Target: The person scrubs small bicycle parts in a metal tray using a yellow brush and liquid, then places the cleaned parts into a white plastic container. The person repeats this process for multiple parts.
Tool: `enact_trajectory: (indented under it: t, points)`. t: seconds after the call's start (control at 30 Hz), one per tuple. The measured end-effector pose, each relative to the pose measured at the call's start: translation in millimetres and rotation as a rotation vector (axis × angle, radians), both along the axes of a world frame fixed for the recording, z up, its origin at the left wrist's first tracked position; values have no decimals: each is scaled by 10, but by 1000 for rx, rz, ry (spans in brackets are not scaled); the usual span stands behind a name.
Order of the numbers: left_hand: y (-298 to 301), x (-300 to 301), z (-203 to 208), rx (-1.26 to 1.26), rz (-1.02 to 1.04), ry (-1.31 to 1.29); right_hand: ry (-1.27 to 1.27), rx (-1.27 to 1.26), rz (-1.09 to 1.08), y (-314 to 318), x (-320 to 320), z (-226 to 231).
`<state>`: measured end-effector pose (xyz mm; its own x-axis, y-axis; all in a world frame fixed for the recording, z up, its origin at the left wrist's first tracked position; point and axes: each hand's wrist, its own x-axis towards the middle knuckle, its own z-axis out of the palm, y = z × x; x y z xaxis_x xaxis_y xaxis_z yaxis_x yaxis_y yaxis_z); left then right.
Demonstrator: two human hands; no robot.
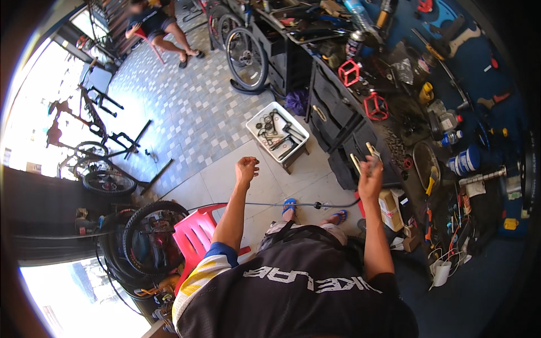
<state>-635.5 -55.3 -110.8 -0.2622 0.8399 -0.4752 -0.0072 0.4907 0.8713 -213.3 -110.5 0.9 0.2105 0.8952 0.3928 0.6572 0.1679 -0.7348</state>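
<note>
My left hand [247,171] is raised in mid-air over the pale floor tiles. Its fingers are curled together, and whatever they may pinch is too small to name. My right hand [369,179] reaches forward beside the black drawer cabinet [336,127]. Two pale gold drawer handles [355,163] show right by its fingertips. Blur and overlap hide whether the fingers touch a handle or grip something. Ahead, between the hands, a white plastic tray [249,130] stands on a low support with several metal rings, sprockets and crank arms [290,129] inside.
A cluttered workbench along the right carries red pedals [376,106], a blue-and-white tub [464,161] and many tools. A red plastic chair [194,234] and bicycle tyres [147,236] are at my left. A dark hose [270,204] crosses before me. Bicycles and a seated person [152,22] are farther off.
</note>
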Motion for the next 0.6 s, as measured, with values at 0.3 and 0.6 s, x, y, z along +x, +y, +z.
enact_trajectory:
  t: [0.3,0.6]
  points:
    - [25,-699,-163,-23,110,-56,-644,-831,732,285,-2216,279]
    - [40,-923,-325,-49,141,-47,-650,-728,723,435,-2854,284]
